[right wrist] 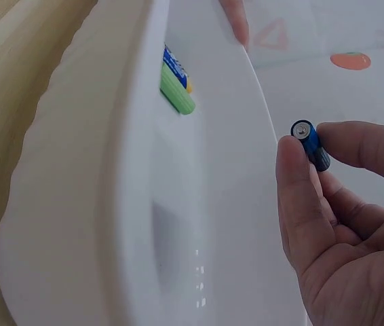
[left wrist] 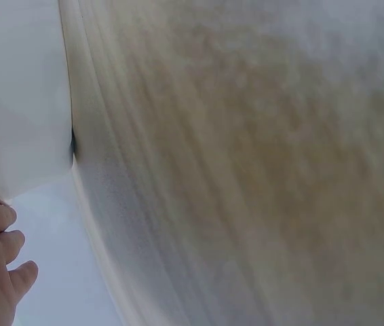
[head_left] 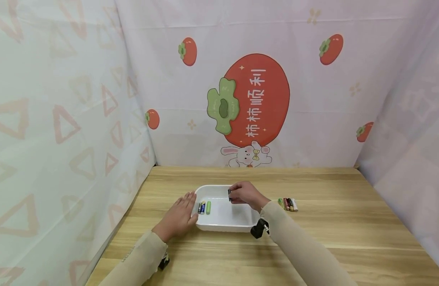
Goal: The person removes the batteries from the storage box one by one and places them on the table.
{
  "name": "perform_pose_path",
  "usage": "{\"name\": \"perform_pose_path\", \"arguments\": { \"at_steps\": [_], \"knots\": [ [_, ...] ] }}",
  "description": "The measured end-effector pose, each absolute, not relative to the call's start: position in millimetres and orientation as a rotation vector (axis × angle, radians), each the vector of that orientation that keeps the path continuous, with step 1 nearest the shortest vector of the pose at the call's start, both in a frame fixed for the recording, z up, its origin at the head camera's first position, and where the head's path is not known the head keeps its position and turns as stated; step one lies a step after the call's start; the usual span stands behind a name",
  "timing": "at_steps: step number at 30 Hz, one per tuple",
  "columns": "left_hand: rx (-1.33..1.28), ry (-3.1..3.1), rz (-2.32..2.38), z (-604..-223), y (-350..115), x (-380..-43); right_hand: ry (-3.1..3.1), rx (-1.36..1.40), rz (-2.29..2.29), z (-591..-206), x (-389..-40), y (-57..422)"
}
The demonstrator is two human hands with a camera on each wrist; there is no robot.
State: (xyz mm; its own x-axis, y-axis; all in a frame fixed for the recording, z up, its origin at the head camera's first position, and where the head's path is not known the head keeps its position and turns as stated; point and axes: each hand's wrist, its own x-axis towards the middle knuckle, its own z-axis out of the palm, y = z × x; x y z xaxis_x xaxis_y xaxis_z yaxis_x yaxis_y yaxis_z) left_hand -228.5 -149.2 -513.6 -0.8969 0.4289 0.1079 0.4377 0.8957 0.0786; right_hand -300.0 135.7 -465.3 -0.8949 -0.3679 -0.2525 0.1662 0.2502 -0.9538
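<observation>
Between thumb and fingertips, my right hand pinches a small blue and dark battery. It holds the battery above the far part of a white tray, with the battery's flat end showing in the right wrist view. On the tray's left side rests my left hand, its fingers extended along the rim. Inside the tray, near that left end, lie a green battery, a blue battery and a darker battery, side by side. The left wrist view catches only part of the left hand's fingers.
Right of the tray, a row of several batteries lies on the wooden table, among them a red battery and a white battery. Printed curtains enclose the table at the back and both sides.
</observation>
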Motion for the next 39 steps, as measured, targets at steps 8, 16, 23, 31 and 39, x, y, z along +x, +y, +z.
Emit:
{"name": "perform_pose_path", "arguments": {
  "at_steps": [8,16,23,31,39],
  "knots": [
    [-0.692,-2.955,-0.147,-517,-149,-230,2.136,-0.150,-1.692,-463,-297,156],
    [-0.686,-2.980,-0.151,-515,-149,-230,2.146,-0.123,-1.704,-464,-299,173],
    [-0.691,-2.976,-0.174,-511,-148,-229,2.166,-0.113,-1.684,-464,-299,183],
    [-0.699,-2.965,-0.156,-511,-149,-228,2.167,-0.110,-1.709,-468,-300,202],
    [-0.694,-2.977,-0.147,-513,-149,-229,2.174,-0.121,-1.729,-471,-300,221]
  ]
}}
